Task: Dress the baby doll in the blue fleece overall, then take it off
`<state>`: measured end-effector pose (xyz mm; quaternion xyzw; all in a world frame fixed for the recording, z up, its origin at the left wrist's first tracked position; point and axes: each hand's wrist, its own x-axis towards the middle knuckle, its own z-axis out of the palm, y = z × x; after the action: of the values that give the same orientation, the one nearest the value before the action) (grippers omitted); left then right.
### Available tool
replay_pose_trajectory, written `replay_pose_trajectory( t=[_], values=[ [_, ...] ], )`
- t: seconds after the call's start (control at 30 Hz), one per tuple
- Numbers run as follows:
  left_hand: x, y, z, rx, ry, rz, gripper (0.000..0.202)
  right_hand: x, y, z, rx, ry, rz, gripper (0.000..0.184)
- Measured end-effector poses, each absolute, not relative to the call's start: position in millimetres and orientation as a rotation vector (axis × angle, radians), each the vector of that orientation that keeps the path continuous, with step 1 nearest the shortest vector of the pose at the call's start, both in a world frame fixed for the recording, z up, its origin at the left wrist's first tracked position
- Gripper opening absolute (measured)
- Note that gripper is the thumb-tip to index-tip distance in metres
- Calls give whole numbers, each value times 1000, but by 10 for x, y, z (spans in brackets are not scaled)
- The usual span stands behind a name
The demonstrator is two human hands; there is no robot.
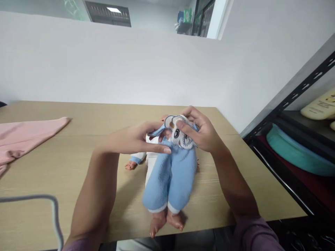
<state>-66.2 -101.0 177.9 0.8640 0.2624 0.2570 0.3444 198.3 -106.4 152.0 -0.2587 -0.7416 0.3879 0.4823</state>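
Observation:
A baby doll (167, 181) lies on its back on the wooden table (65, 164), bare feet toward me, dressed in a fluffy light blue romper with white cuffs. The romper's bib (180, 137), white with a stitched animal face, is lifted over the doll's chest. My left hand (136, 139) pinches the blue strap and fabric at the doll's shoulder, fingers closed. My right hand (201, 130) grips the top edge of the bib between thumb and fingers. The doll's head is hidden behind my hands.
A pink garment (23, 137) lies spread at the table's left side. A grey cable (52, 209) curves in the near left corner. A dark metal shelf (300, 146) stands to the right, holding a teal round thing (295, 151) and cream items (321, 104).

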Motion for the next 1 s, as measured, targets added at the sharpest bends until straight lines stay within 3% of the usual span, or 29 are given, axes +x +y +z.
replay_pose_trajectory(
  t=[0.33,0.53,0.6,0.83,0.93,1.0],
  values=[
    [-537,-755,1622,2215,458,734,30,2045,-955,1496,-680,-1678,1055,46],
    [-530,-785,1574,1872,519,1174,37,2204,-743,1304,-580,-2114,1319,75],
    [-525,-800,1592,1811,575,1261,40,2197,-702,1234,-509,-2277,1466,74],
    [-744,-728,1668,2059,610,915,34,2129,-732,1082,-553,-1976,1401,77],
    [-874,-713,1665,2083,554,682,35,2135,-773,1089,-587,-1905,1452,63],
    [-882,-705,1656,2064,521,715,39,2125,-792,1120,-624,-1957,1440,60]
  ],
)
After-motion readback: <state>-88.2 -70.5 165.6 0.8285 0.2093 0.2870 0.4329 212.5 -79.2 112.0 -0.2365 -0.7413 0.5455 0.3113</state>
